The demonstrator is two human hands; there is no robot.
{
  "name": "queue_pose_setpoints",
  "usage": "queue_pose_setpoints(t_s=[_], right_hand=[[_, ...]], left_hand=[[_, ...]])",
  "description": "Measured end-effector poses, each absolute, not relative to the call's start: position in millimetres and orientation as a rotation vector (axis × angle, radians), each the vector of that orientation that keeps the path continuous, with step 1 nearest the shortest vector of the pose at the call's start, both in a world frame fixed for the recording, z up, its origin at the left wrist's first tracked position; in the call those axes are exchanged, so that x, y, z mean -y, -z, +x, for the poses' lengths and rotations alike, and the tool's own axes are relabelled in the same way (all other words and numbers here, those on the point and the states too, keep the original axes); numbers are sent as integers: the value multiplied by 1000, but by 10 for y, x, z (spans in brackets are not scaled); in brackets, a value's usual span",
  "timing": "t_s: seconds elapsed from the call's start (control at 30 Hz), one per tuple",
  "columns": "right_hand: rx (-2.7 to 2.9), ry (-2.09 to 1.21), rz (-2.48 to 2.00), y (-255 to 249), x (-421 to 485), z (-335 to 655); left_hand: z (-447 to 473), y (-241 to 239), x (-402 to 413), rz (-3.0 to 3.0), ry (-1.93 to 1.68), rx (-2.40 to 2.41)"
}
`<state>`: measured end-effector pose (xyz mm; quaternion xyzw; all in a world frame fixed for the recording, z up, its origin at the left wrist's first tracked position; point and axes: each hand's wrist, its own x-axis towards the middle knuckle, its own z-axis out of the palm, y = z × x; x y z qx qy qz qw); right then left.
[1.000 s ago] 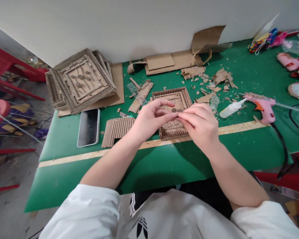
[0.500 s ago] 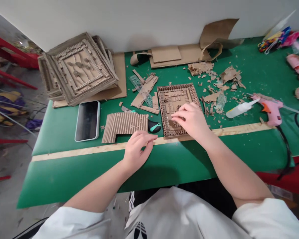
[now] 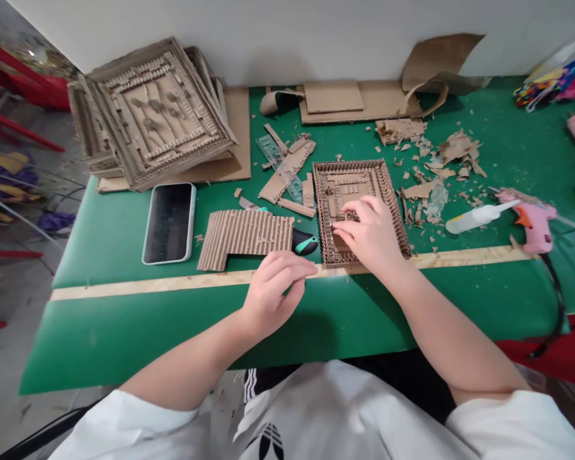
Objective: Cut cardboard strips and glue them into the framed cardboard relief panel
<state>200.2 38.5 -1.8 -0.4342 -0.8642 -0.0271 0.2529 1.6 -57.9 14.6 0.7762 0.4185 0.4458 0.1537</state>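
A small cardboard frame point(image 3: 393, 198) with a ribbed border lies flat on the green table point(image 3: 124, 332). My right hand point(image 3: 374, 236) rests on its lower half. The fingertips pinch a small cardboard piece point(image 3: 345, 217) against the inside of the frame. My left hand point(image 3: 273, 291) hovers over the table's wooden strip point(image 3: 148, 284), to the left of the frame. Its fingers are curled against the thumb and nothing shows in them. A black and teal cutter point(image 3: 305, 243) lies just beyond that hand, beside a notched corrugated sheet point(image 3: 244, 233).
A phone point(image 3: 168, 222) lies face up at the left. A stack of larger cardboard frames point(image 3: 148, 115) stands at the back left. A glue bottle point(image 3: 476, 217) and pink glue gun point(image 3: 531, 223) lie to the right, with cardboard scraps point(image 3: 441, 153), a clear ruler point(image 3: 280, 169) and flat cardboard sheets point(image 3: 345, 99) behind.
My left hand left the frame and dropped back toward the wooden strip, uncovering the corrugated sheet and cutter. The right hand stayed on the frame. The view tilted down slightly.
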Motion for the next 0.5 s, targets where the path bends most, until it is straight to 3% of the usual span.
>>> queue_pose_setpoints(t_s=[0.5], right_hand=[[2261,121,-1129,-157,-367,2171]], left_hand=[[8,-113,562,2259,-1285,-1256]])
